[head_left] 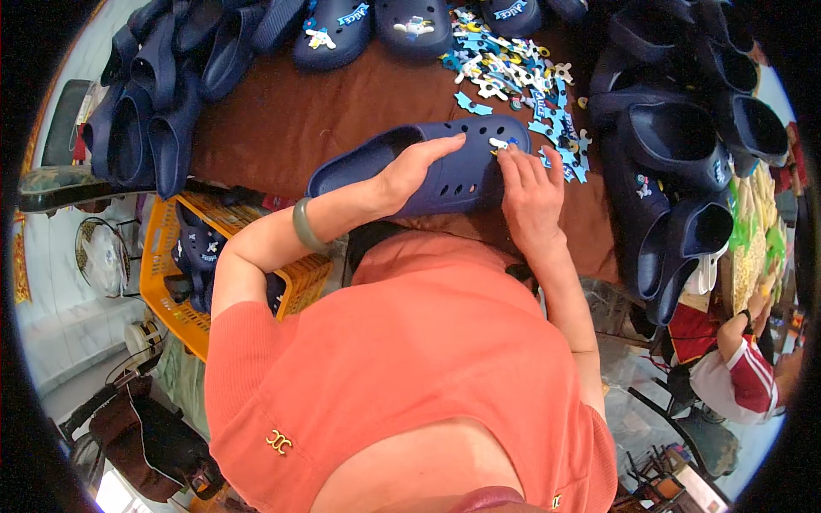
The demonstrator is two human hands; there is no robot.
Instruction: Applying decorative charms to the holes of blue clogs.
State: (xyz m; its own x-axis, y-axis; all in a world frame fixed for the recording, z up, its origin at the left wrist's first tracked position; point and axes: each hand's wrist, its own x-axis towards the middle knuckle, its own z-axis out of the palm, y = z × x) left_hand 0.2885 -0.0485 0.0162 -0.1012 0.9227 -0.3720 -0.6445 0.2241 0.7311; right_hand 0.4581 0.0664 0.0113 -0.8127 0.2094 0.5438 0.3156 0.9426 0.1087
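Note:
A navy clog [445, 179] with round holes lies sideways before me at the table's near edge, its toe to the right. My left hand [409, 175] grips it around the opening, thumb stretched over the upper and the other fingers hidden. At the toe, the fingertips of my right hand [532, 192] press on a small white figure-shaped shoe charm [500, 144]; that thumb is out of sight. Just beyond the clog, a heap of loose charms [513, 73] in white, blue and yellow spreads over the brown cloth [256, 120].
Navy clogs crowd the left [154, 111] and right [676, 145] sides of the table. Two decorated clogs [333, 38] stand at the back. An orange crate [175, 321] holding more clogs is at lower left. Another person [740, 376] sits at far right.

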